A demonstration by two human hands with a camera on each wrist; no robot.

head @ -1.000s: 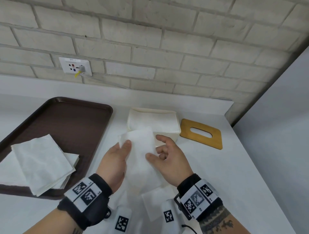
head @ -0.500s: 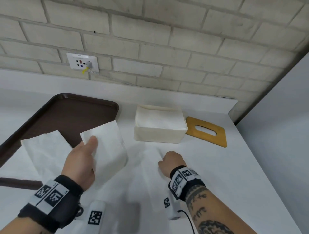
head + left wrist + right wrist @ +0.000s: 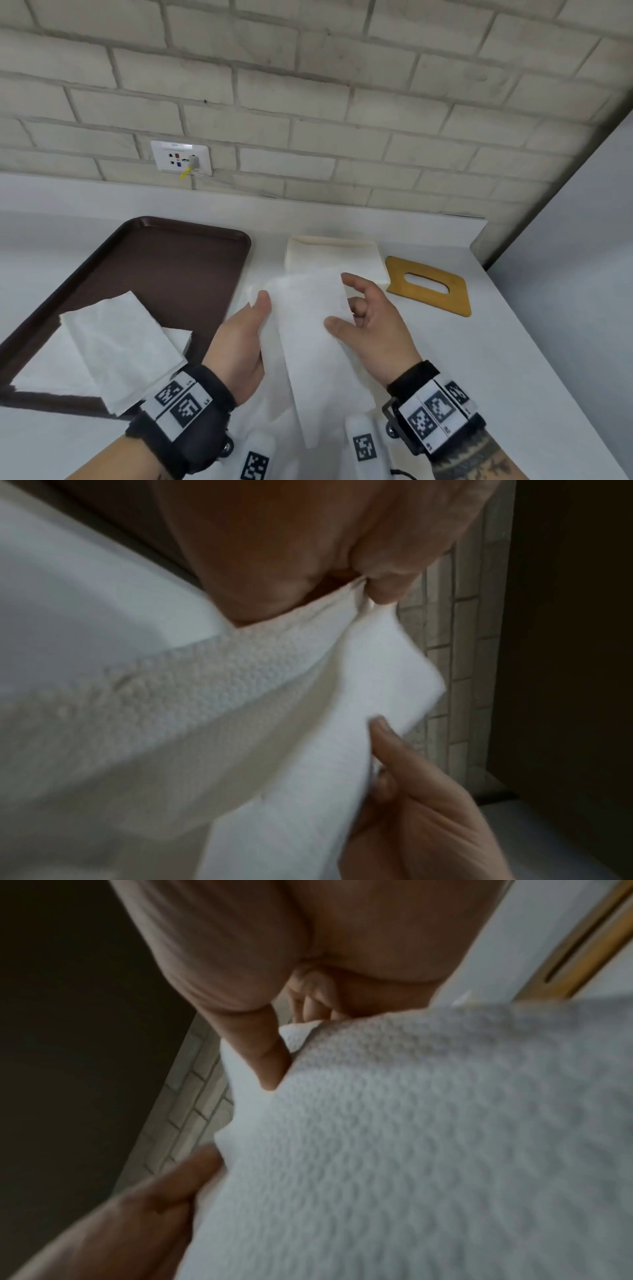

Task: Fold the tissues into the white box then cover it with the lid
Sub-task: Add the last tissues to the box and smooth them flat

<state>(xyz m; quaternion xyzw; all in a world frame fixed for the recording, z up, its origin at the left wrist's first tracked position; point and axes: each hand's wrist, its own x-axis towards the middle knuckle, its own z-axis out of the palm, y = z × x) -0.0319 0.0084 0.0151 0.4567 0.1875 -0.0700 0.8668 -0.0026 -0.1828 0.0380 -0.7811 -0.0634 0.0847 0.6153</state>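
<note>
Head view shows the left hand (image 3: 239, 339) and right hand (image 3: 373, 325) pinching opposite long edges of one tissue (image 3: 308, 329), thumbs on top and fingers beneath it (the right index finger is raised clear), which likely keeps the sheet taut for folding just in front of the white box (image 3: 334, 255). That box sits open and already holds tissues, with the wooden slotted lid (image 3: 428, 286) lying flat just right of it within reach, and the brown tray (image 3: 164, 274) left of it carrying the remaining tissue stack (image 3: 113, 346). No brand or label is readable; only square coded markers on the wristbands (image 3: 178, 404) are visible.
</note>
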